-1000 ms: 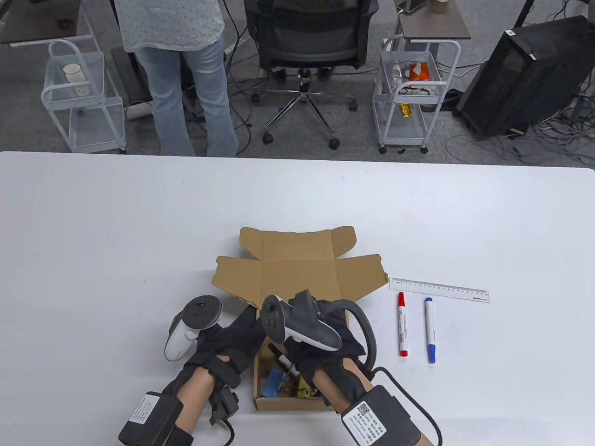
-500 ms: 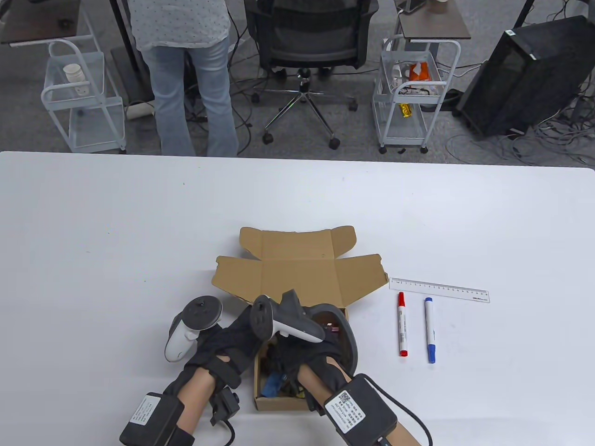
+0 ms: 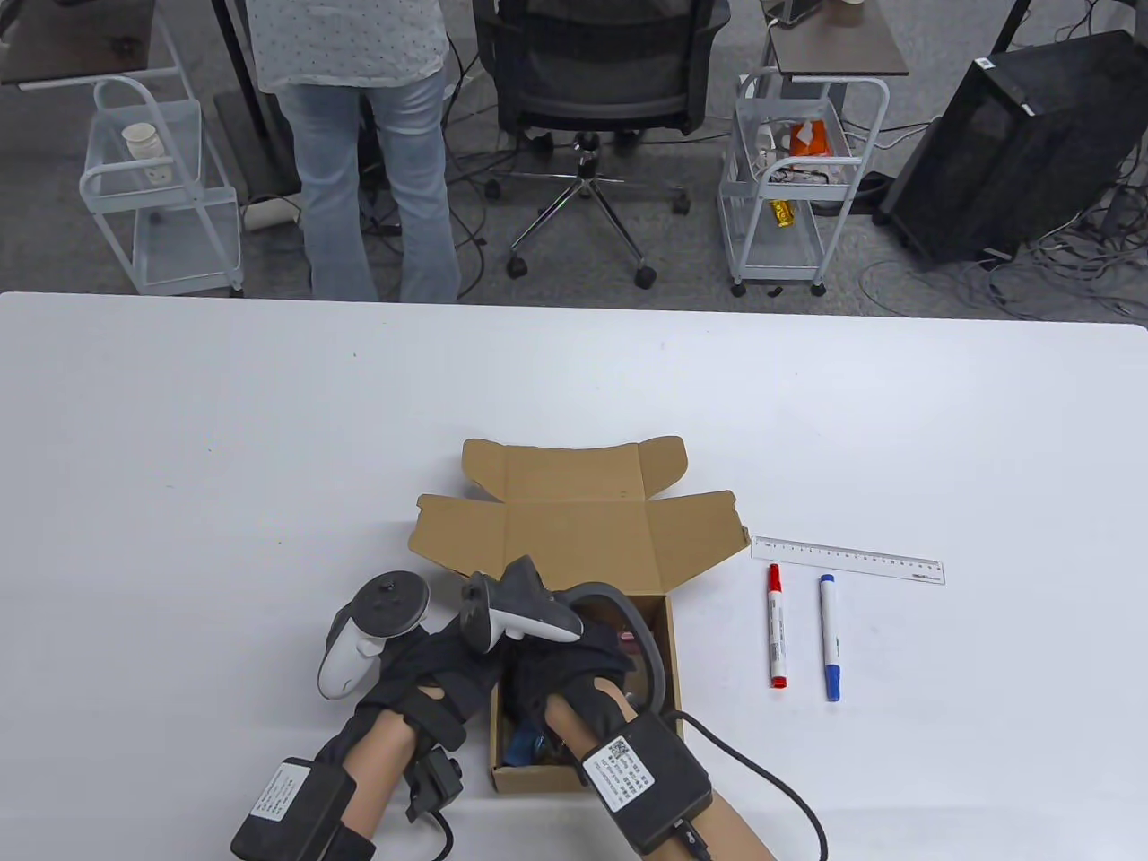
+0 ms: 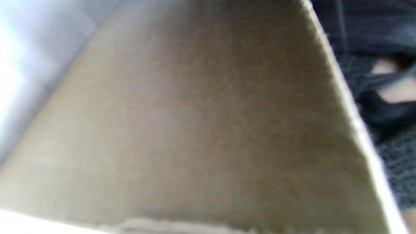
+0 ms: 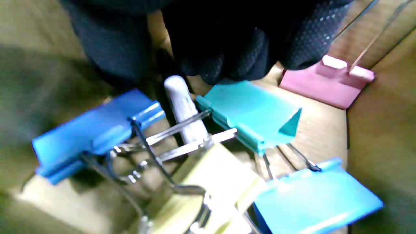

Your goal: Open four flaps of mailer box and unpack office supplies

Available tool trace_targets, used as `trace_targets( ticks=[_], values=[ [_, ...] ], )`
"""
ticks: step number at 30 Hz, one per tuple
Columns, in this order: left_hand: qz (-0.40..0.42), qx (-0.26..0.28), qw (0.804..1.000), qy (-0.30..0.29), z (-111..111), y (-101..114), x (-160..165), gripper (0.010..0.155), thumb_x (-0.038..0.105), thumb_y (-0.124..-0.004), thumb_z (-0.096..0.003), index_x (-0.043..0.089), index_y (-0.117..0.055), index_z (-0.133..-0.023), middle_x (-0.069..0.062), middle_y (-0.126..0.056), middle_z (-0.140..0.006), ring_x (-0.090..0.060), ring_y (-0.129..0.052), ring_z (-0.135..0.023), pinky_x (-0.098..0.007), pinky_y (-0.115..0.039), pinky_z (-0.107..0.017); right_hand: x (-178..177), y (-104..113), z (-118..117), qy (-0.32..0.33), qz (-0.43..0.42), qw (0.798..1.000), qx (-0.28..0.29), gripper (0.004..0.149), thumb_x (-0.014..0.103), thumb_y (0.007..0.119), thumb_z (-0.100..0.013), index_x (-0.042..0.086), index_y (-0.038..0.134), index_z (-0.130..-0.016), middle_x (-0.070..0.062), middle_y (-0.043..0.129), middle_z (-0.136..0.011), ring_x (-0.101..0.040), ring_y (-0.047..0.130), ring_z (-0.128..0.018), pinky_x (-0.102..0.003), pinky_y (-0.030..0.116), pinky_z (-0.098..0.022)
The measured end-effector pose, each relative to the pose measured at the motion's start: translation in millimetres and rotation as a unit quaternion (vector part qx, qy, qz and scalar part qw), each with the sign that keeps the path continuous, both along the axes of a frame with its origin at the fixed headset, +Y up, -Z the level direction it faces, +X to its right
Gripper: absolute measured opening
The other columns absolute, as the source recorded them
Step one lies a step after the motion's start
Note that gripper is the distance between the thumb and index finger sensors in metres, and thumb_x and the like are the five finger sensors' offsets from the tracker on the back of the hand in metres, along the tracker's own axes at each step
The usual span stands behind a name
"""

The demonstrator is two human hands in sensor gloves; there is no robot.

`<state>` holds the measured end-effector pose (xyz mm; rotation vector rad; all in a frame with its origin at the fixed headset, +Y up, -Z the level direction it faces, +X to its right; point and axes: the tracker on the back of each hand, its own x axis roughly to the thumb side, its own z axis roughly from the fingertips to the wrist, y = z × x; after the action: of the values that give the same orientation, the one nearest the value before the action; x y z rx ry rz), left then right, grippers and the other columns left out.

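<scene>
The mailer box [image 3: 581, 628] sits at lower centre of the table view, its flaps folded out flat so that the cavity is exposed. The left hand [image 3: 430, 668] is pressed against the box's left wall — judged to brace it against sliding; how its fingers lie cannot be told. The right hand [image 3: 574, 664] is lowered into the cavity. In the right wrist view its fingertips [image 5: 227, 61] are bunched above a white marker [image 5: 183, 107] lying among binder clips [image 5: 250, 113]; whether anything is gripped cannot be told. A ruler [image 3: 847, 560], a red marker [image 3: 777, 637] and a blue marker [image 3: 830, 637] are laid side by side at centre right — judged the unpacked row, kept apart from the box.
</scene>
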<state>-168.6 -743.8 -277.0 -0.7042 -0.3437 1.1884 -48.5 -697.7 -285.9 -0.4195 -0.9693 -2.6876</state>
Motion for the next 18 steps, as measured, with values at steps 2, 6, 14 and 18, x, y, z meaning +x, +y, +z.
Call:
trace_targets(
  ticks=[2, 6, 14, 18],
  values=[
    [0.0, 0.0, 1.0, 0.001, 0.1, -0.1, -0.5, 0.077, 0.054, -0.045, -0.0625, 0.013, -0.009, -0.116, -0.022, -0.015, -0.124, -0.049, -0.014, -0.116, -0.06, -0.033, -0.082, -5.1, -1.5, -0.2, 0.01, 0.022, 1.0, 0.006, 0.059, 0.055, 0.08, -0.059, 0.02, 0.067, -0.105, -0.005, 0.082, -0.097, -0.031, 0.085, -0.083, -0.056, 0.071, -0.069],
    [-0.002, 0.0, 1.0, 0.001, 0.2, 0.1, -0.3, 0.076, 0.054, -0.045, -0.0626, 0.013, -0.009, -0.116, -0.022, -0.015, -0.124, -0.049, -0.014, -0.116, -0.06, -0.033, -0.082, -3.8, -4.5, -2.0, -0.002, 0.017, 1.0, -0.003, 0.048, 0.049, 0.08, -0.062, 0.022, 0.07, -0.101, -0.004, 0.086, -0.093, -0.032, 0.087, -0.081, -0.057, 0.073, -0.068],
    [-0.002, 0.0, 1.0, 0.002, 0.7, -0.2, -0.3, 0.077, 0.055, -0.044, -0.062, 0.013, -0.009, -0.116, -0.022, -0.015, -0.124, -0.049, -0.014, -0.116, -0.059, -0.033, -0.082, -3.8, -2.9, -1.4, 0.001, 0.023, 1.0, 0.0, 0.048, 0.05, 0.086, -0.06, 0.022, 0.075, -0.097, -0.004, 0.09, -0.091, -0.032, 0.09, -0.079, -0.058, 0.075, -0.066],
    [-0.002, 0.0, 1.0, 0.003, 0.9, -0.4, -0.4, 0.077, 0.055, -0.044, -0.0618, 0.013, -0.009, -0.116, -0.021, -0.015, -0.124, -0.049, -0.014, -0.116, -0.059, -0.033, -0.082, -4.0, -2.6, -1.2, 0.001, 0.026, 1.0, 0.001, 0.043, 0.047, 0.088, -0.061, 0.021, 0.079, -0.094, -0.004, 0.092, -0.089, -0.033, 0.091, -0.079, -0.058, 0.075, -0.067]
  ],
)
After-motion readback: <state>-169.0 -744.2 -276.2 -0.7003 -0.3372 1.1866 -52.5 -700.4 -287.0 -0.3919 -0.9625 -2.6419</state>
